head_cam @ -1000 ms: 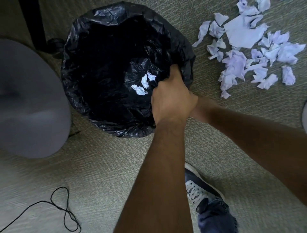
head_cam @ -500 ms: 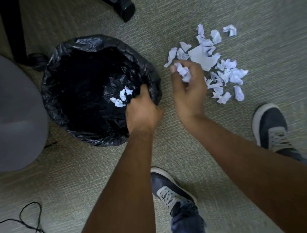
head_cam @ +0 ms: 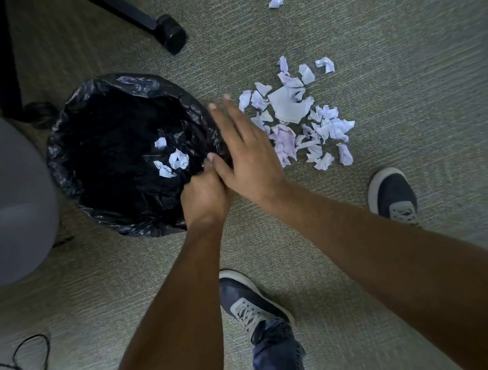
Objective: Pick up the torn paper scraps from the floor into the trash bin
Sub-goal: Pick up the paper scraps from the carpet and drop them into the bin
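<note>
On the carpet to the right of the trash bin [head_cam: 79,148], the torn paper scraps [head_cam: 295,124] lay in a loose heap, pale lilac-white, some crumpled into balls and one larger flat piece near the middle. A single stray scrap [head_cam: 276,3] sat well apart at the top edge of the view. Three more crumpled scraps in the bin [head_cam: 171,159] rested on the black liner [head_cam: 137,84], toward the bin's right side.

The right hand [head_cam: 245,155] hovered over the bin's right rim, between the bin and the heap, palm down with fingers spread wide and nothing visibly in it; motion blur softened the fingertips. The left hand [head_cam: 204,195] was closed on the liner at the near right rim, its thumb side tucked just under the right hand, touching it. The two forearms ran down to the bottom of the view.

Around them, a dark sneaker [head_cam: 250,303] stood below the hands and a second sneaker [head_cam: 393,198] to the right, near the heap's lower edge but not touching it. A black chair leg with a caster [head_cam: 171,35] lay above the bin, a grey rounded seat [head_cam: 23,206] filled the left edge just beside the bin, and a thin black cable [head_cam: 31,348] looped at the lower left. The floor was a grey-green ribbed carpet [head_cam: 396,79], evenly lit.
</note>
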